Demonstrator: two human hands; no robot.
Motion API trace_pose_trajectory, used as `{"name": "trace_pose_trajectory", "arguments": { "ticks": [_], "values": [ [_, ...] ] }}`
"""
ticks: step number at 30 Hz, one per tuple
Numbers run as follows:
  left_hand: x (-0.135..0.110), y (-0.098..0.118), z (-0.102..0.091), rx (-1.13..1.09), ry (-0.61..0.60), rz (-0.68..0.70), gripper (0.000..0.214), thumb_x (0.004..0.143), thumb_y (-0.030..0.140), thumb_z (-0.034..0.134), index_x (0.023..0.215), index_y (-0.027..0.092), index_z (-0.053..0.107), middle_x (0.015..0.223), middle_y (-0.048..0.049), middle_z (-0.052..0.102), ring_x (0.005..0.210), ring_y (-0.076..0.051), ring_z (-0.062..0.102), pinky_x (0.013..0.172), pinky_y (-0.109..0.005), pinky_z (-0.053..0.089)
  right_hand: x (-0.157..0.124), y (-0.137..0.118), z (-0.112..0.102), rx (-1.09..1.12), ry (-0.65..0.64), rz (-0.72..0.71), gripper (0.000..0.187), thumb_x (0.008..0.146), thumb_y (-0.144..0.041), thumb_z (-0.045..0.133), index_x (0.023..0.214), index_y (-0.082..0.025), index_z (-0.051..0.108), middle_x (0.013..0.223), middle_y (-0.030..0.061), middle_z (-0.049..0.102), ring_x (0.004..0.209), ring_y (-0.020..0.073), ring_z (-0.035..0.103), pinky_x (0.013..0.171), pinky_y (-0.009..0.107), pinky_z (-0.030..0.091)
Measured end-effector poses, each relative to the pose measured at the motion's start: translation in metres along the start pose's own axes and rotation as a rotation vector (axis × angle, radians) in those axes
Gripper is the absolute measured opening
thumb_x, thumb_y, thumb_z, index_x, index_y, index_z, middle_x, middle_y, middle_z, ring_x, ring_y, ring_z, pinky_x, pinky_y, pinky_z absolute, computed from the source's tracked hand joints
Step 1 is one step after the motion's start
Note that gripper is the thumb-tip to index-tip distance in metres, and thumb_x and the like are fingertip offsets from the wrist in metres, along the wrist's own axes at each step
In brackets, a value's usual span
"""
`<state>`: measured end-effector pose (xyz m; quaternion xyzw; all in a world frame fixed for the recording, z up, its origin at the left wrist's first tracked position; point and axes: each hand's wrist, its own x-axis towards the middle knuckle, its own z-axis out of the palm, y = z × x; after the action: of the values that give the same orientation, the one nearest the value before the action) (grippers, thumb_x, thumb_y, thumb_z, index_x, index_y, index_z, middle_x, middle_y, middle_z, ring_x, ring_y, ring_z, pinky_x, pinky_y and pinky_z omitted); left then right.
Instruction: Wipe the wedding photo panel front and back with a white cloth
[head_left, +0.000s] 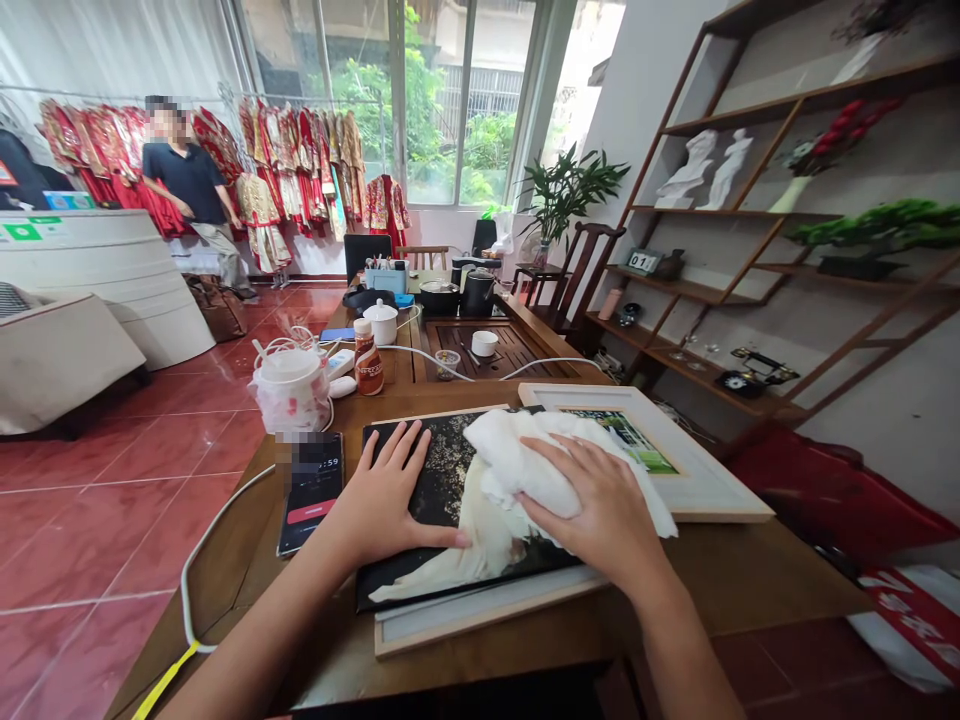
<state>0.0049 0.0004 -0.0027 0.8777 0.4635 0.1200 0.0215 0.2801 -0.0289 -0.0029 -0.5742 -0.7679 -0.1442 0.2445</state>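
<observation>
Right hand: lay palm down at lower centre-right of the frame, fingers a little apart and draped over a white cloth — pressing it, not pinching it.
Left hand: rested flat at lower centre, fingers spread wide, palm on the dark left part of a picture panel, thumb stretched toward the cloth.
White cloth: sat bunched on the upper right part of the panel, partly under the right hand, its right end reaching the neighbouring frame.
Picture panel: dark, flecked with gold, with a pale shape low down; lay flat near the table's near edge, on top of a pale frame showing as a strip below it.
White-framed picture: lay flat right of centre, just beside the panel.
Phone: lay left of the left hand, screen lit, just beside the panel.
Cable: white, curved off the table's left edge toward the lower left corner.
Table: wooden, bearing all of this.
Centre of frame: stood a brown-labelled bottle, a bag-wrapped white container and a tea tray with a white cup.
Upper left: stood a person in a dark shirt before red garments — well apart from the table.
Right side: rose wooden shelves with white figurines and plants.
</observation>
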Motion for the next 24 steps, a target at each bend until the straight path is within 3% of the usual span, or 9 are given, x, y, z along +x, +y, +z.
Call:
{"name": "trace_pose_trajectory", "arguments": {
  "ticks": [5,12,15,19,24],
  "values": [
    [-0.001,-0.001,0.001,0.003,0.001,-0.003,0.121,0.064,0.091,0.039,0.152,0.011,0.016,0.156,-0.0156,0.018,0.144,-0.036,0.011,0.114,-0.058,0.008,0.000,0.002,-0.001,-0.021,0.014,0.033,0.050,0.081,-0.052,0.057,0.127,-0.033,0.053,0.128,0.0041,0.057,0.116,0.0297,0.050,0.094,0.047,0.036],
    [-0.001,-0.002,0.002,0.005,0.018,0.013,0.109,0.070,0.085,0.044,0.151,0.015,0.020,0.157,-0.0139,0.018,0.144,-0.035,0.010,0.114,-0.058,0.010,0.013,-0.045,0.001,0.100,-0.044,-0.056,0.053,0.079,-0.053,0.060,0.128,-0.035,0.053,0.132,0.0029,0.055,0.121,0.0306,0.045,0.099,0.049,0.032],
    [-0.001,-0.001,0.003,0.009,0.026,0.021,0.104,0.071,0.082,0.046,0.150,0.019,0.022,0.157,-0.0124,0.018,0.145,-0.034,0.009,0.114,-0.057,0.012,0.015,-0.054,0.001,0.139,-0.066,-0.070,0.054,0.078,-0.054,0.060,0.129,-0.037,0.052,0.133,0.0008,0.054,0.123,0.0295,0.043,0.100,0.048,0.031],
    [0.000,-0.001,0.003,0.018,0.030,0.024,0.106,0.071,0.084,0.045,0.151,0.018,0.022,0.157,-0.0128,0.018,0.144,-0.034,0.011,0.114,-0.057,0.011,0.013,-0.044,0.001,0.125,-0.073,-0.066,0.054,0.079,-0.054,0.059,0.129,-0.036,0.052,0.134,0.0013,0.054,0.123,0.0289,0.044,0.100,0.047,0.032],
    [0.000,-0.001,0.003,0.023,0.030,0.010,0.119,0.065,0.090,0.043,0.152,0.013,0.016,0.156,-0.0155,0.022,0.144,-0.035,0.014,0.114,-0.057,0.010,0.005,-0.013,-0.001,0.052,-0.034,-0.011,0.052,0.081,-0.054,0.058,0.129,-0.035,0.051,0.132,0.0028,0.055,0.122,0.0291,0.046,0.098,0.047,0.034]
  ]
}}
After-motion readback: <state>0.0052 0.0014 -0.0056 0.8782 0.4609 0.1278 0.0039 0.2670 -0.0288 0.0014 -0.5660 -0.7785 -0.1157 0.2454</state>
